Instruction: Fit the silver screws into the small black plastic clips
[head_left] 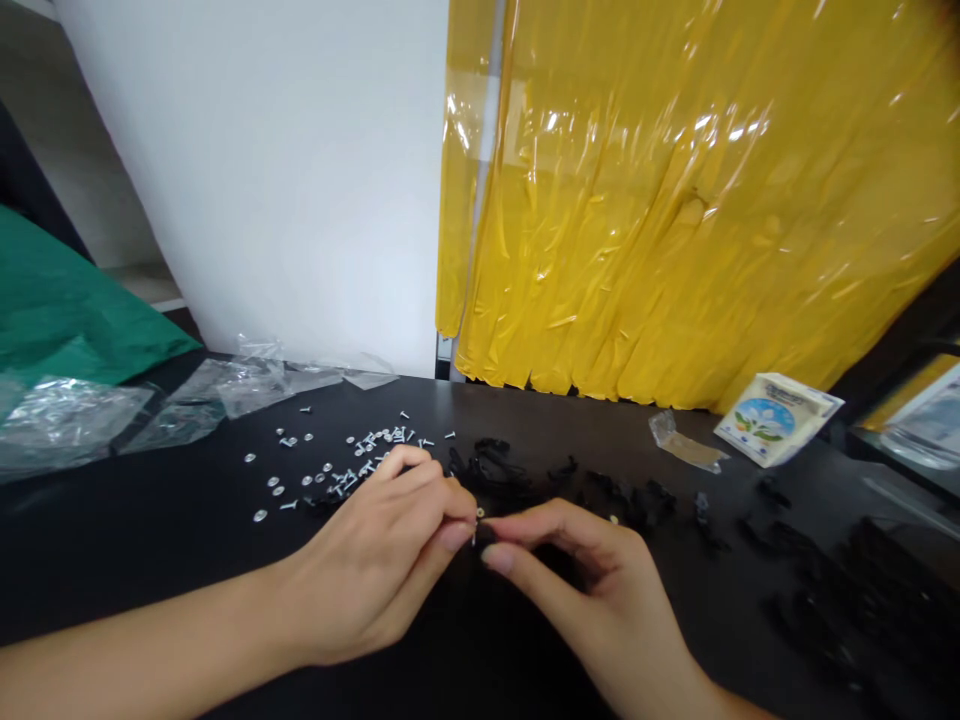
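My left hand and my right hand meet fingertip to fingertip over the black table. Between them the left fingers pinch a small silver screw. The right fingers pinch a small black plastic part just below the screw, partly hidden by the fingers. Several loose silver screws and washers lie scattered behind the left hand. A row of small black plastic parts lies behind the right hand.
Clear plastic bags and a green sheet lie at the left. A white printed packet and a small clear bag sit at the back right. Yellow plastic curtain hangs behind. More black parts pile at right.
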